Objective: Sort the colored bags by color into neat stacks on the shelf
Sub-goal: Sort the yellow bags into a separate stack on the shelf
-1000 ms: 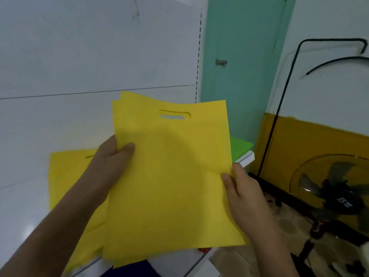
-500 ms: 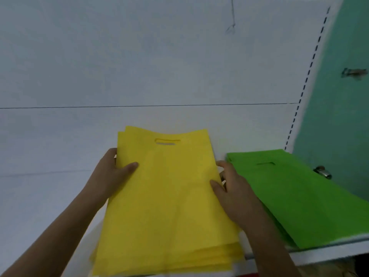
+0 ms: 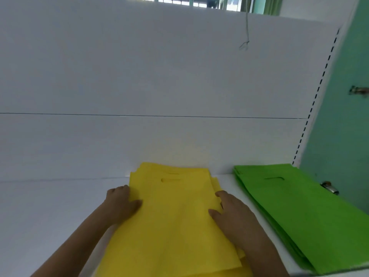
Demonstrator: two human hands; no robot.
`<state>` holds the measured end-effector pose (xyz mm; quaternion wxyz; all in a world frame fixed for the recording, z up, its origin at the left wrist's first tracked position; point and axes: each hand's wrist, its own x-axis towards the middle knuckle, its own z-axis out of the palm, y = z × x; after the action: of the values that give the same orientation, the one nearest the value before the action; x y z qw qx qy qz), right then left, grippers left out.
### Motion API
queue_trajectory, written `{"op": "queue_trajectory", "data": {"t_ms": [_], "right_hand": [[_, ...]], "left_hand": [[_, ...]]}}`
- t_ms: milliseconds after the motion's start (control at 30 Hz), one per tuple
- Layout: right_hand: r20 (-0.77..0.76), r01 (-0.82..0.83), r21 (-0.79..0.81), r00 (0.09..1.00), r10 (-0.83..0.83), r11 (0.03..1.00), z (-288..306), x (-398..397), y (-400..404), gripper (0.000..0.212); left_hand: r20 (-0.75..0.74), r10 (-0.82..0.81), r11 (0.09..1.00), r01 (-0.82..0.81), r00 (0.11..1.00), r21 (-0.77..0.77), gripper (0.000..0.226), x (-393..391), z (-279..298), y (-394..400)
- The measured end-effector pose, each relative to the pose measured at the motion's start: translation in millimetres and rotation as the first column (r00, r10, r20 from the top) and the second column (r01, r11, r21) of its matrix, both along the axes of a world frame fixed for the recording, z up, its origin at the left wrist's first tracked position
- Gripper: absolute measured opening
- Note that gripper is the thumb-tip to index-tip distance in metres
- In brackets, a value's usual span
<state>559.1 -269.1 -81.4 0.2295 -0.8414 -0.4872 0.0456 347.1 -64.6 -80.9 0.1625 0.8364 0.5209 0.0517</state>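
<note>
Lying just beside the yellow stack [image 3: 169, 226], the green stack [image 3: 303, 212] shares the shelf [image 3: 50, 206].

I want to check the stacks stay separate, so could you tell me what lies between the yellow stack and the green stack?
Only a bare strip of white shelf separates the yellow stack from the green stack in the head view; the right hand rests on the yellow stack's edge.
</note>
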Motion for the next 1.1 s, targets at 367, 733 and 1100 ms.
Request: {"op": "queue_trajectory", "data": {"t_ms": [367, 733, 1100], "right_hand": [[-0.082, -0.009, -0.131, 0.997, -0.002, 0.991, -5, 6, -3, 0.053], [-0.310, 0.023, 0.018, 0.951, -0.016, 1.000, -11, 3, -8, 0.060], [-0.435, 0.024, 0.147, 0.899, 0.043, 0.989, -21, -1, -11, 0.053]], "left_hand": [[0.572, 0.084, 0.952, 0.104, 0.816, -0.288, 0.079, 13, -13, 0], [0.813, 0.243, 0.896, 0.198, 0.529, -0.396, 0.049, 6, -17, -2], [0.812, 0.324, 0.859, 0.209, 0.485, -0.467, 0.059, 4, -19, 0]]}}
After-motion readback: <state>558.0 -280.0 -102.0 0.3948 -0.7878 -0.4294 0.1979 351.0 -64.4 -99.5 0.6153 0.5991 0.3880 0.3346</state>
